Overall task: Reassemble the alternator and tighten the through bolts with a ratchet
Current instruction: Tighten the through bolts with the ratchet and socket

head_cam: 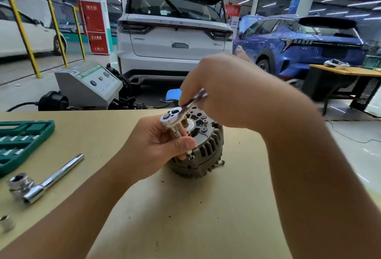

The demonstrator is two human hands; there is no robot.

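Observation:
A grey alternator [206,149] stands on the tan table [185,207], its finned housing facing me. A chrome ratchet [175,119] sits above its left edge with a thin extension running down toward a bolt [190,153] at the housing rim. My right hand [224,91] grips the ratchet's handle from above. My left hand [158,145] pinches the extension below the ratchet head, thumb near the bolt, and rests against the alternator's side.
A green socket case [20,145] lies open at the table's left. In front of it lie a chrome breaker bar [55,178] with a socket and a loose socket [7,222]. Beyond the table stand a grey machine [88,85], a white car and a blue car.

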